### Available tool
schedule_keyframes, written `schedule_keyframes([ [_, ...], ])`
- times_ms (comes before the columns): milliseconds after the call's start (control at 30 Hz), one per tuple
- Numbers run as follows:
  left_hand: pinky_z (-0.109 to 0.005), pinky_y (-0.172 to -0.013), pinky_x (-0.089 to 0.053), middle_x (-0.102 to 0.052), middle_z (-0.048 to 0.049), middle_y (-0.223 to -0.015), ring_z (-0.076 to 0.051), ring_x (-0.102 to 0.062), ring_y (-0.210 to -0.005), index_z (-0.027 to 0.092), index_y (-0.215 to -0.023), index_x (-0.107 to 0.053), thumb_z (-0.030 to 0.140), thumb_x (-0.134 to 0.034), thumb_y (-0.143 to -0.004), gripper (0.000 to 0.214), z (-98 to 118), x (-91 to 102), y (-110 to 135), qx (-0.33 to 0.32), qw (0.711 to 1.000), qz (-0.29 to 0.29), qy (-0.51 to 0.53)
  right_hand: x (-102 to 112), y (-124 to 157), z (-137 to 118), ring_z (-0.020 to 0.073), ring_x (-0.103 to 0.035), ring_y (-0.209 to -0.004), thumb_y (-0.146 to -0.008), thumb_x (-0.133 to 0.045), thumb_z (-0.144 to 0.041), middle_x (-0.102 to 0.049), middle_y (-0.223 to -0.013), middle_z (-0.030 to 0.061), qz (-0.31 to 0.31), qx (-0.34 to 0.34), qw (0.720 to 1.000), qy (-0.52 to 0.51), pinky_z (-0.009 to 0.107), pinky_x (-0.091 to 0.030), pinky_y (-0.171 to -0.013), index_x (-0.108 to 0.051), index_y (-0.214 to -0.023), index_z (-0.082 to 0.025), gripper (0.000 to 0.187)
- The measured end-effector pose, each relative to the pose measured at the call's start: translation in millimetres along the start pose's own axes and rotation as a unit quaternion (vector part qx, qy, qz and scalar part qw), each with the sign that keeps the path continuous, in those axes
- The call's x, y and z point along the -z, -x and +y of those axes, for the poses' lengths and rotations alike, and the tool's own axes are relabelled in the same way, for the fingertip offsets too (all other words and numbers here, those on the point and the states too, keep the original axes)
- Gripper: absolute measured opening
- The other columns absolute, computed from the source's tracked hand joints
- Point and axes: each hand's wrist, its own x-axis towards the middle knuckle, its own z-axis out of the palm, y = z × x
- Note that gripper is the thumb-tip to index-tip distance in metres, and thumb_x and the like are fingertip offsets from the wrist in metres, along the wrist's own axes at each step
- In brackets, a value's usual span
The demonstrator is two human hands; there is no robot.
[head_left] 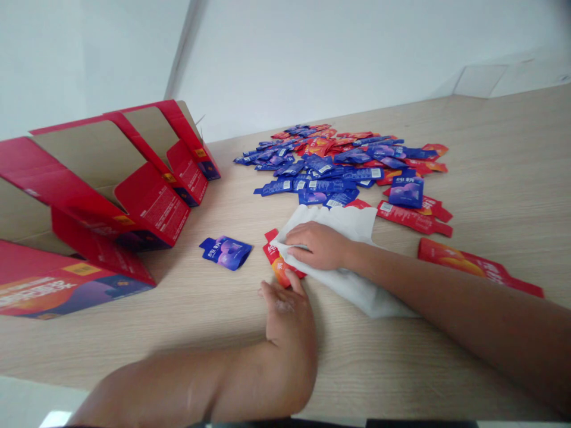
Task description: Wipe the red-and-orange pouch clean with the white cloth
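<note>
My right hand (314, 245) presses a white cloth (357, 261) down onto a red pouch (280, 266) lying on the wooden table (491, 196); its fingers are curled over the cloth. My left hand (285, 309) rests on the table just below, and its fingertips touch the lower edge of the same red pouch. A single blue pouch (225, 251) lies to the left of both hands.
A heap of blue and red pouches (343, 163) spreads behind the cloth. More red pouches (477, 264) lie at the right. Open red cardboard boxes (120, 178) stand at the left. A white wall rises behind the table.
</note>
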Motion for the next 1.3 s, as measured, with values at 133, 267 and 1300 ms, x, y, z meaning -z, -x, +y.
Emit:
schedule_keyframes([
  [133, -0.043, -0.092, -0.049, -0.072, -0.0247, -0.097, -0.024, -0.070, -0.089, -0.001, -0.126, -0.052, 0.000, -0.027, -0.083, 0.049, 1.1, -1.8, 0.1, -0.002, 1.000, 0.007, -0.016, -0.2, 0.2, 0.0, 0.0181, -0.059, -0.083, -0.091, -0.045, -0.023, -0.068, -0.089, 0.0087, 0.000, 0.000, 1.000, 0.000, 0.031, -0.040, -0.077, -0.065, -0.084, -0.013, 0.023],
  [267, -0.043, -0.093, -0.049, -0.072, -0.0246, -0.097, -0.024, -0.071, -0.089, 0.000, -0.127, -0.052, 0.000, -0.028, -0.084, 0.049, 1.5, -2.8, 0.0, -0.002, 1.000, 0.011, -0.018, 0.0, 0.4, 0.1, 0.0180, -0.059, -0.083, -0.091, -0.045, -0.023, -0.068, -0.089, 0.0085, 0.002, 0.001, 1.000, 0.001, 0.031, -0.041, -0.078, -0.065, -0.085, -0.013, 0.023],
  [1300, -0.046, -0.094, -0.047, -0.073, -0.0211, -0.095, -0.023, -0.069, -0.089, 0.000, -0.125, -0.053, -0.002, -0.030, -0.081, 0.049, 1.3, -2.3, 0.1, 0.028, 0.995, 0.014, 0.091, 0.3, 0.9, 0.1, 0.0189, -0.059, -0.083, -0.088, -0.047, -0.022, -0.068, -0.084, 0.0078, 0.006, 0.009, 1.000, 0.013, 0.032, -0.042, -0.079, -0.065, -0.080, -0.014, 0.021],
])
